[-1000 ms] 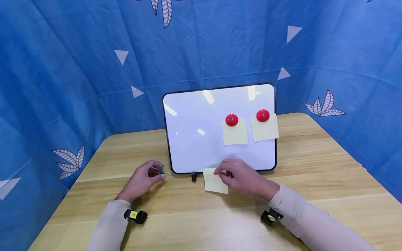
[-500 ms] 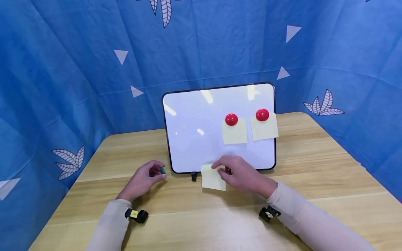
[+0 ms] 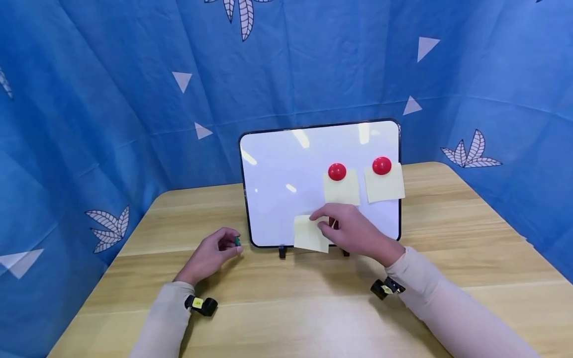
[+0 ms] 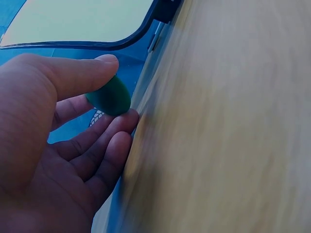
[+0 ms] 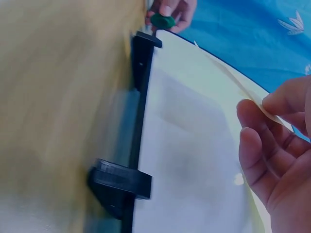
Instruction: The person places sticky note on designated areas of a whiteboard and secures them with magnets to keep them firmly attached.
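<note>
My right hand [image 3: 353,229] pinches a pale yellow sticky note [image 3: 310,234] between thumb and fingers, in front of the lower part of the whiteboard [image 3: 277,194]. In the right wrist view the same sticky note [image 5: 233,77] shows nearly edge-on. Left of the board, low over the table, my left hand [image 3: 214,256] pinches a round green magnet [image 4: 112,97] between thumb and fingertips. Two more notes hang on the board's right half: an inner note [image 3: 341,189] under a red magnet [image 3: 337,171], and an outer note [image 3: 386,186] under another red magnet [image 3: 382,165].
The board stands tilted on black feet [image 5: 119,179] upon a wooden table [image 3: 286,308]. A blue patterned curtain [image 3: 286,64] surrounds the table at the back and sides. The outer note sticks out past the board's right edge.
My right hand has lifted the sticky note from the board's bottom edge up over its lower face. My left hand keeps its place beside the board with the green magnet. The head view has shifted slightly.
</note>
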{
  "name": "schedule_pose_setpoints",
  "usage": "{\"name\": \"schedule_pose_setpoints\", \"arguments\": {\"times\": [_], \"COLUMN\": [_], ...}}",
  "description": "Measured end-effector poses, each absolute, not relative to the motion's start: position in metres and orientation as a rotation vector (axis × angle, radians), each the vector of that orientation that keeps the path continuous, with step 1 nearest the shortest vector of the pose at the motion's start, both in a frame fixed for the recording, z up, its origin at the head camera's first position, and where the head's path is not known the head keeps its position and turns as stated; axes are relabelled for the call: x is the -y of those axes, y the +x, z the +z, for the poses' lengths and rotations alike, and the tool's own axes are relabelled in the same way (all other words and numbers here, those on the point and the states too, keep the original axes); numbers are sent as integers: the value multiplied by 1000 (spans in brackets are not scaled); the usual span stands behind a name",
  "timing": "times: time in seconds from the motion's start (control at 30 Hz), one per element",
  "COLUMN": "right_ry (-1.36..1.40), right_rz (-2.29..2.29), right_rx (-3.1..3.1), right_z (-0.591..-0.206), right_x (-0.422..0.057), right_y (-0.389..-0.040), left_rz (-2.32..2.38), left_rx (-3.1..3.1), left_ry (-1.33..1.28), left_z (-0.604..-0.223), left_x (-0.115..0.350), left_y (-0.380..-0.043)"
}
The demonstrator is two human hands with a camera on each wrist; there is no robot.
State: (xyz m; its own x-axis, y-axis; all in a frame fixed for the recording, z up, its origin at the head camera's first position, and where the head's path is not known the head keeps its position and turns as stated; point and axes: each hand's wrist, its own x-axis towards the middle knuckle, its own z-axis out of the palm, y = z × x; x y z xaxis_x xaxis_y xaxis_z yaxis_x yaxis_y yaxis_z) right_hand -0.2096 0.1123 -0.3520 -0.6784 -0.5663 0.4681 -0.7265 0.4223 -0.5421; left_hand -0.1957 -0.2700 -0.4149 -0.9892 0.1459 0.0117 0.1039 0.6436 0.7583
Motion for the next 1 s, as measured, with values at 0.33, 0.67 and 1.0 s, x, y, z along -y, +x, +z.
{"name": "schedule_pose_setpoints", "arguments": {"times": [0.33,0.67,1.0], "right_ry": [1044,991,962], "right_rz": [1115,1150,1225], "right_rx": [2479,2460,2415], "right_z": [-334,-325,-325], "right_x": [-107,-98,-88], "right_y": [-223,-236,-239], "left_rz": [1298,1325,1287], "left_rx": [-2818,-2813,-2824], "left_ry": [219,192,162], "left_z": [-415,-416,-415], "left_x": [268,264,267], "left_y": [-195,-196,-194]}}
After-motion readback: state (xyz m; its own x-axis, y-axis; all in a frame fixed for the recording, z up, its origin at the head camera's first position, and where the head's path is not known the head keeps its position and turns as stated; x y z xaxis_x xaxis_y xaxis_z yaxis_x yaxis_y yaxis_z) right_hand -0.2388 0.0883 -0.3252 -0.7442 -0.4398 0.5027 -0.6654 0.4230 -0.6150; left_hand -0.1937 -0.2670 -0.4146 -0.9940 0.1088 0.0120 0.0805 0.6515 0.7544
